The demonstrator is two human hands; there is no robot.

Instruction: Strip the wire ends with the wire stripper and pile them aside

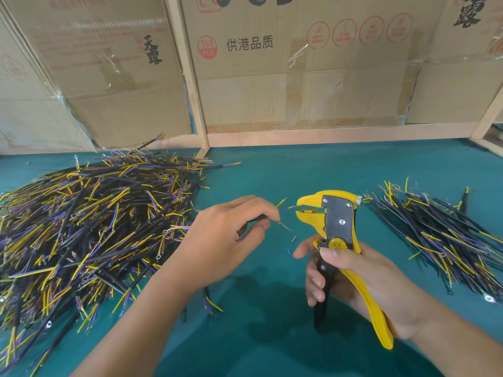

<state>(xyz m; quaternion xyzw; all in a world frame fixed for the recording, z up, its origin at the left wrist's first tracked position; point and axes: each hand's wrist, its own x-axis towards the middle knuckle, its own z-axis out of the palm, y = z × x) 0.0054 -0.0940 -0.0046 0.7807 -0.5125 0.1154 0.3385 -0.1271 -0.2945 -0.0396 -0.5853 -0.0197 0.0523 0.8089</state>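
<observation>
My left hand (228, 235) pinches a short black cable (258, 218) whose yellow, blue and bare copper cores fan out to the right. One core tip sits at the open jaws of the yellow and black wire stripper (337, 221). My right hand (356, 278) grips the stripper's handles, jaws pointing left. Two small bits of cut insulation (293, 238) lie on the green mat between my hands.
A large heap of black cables with yellow and blue cores (89, 221) covers the left of the green table (272, 170). A smaller pile of cables (441, 235) lies at the right. Cardboard boxes (299, 63) and a wooden frame stand behind.
</observation>
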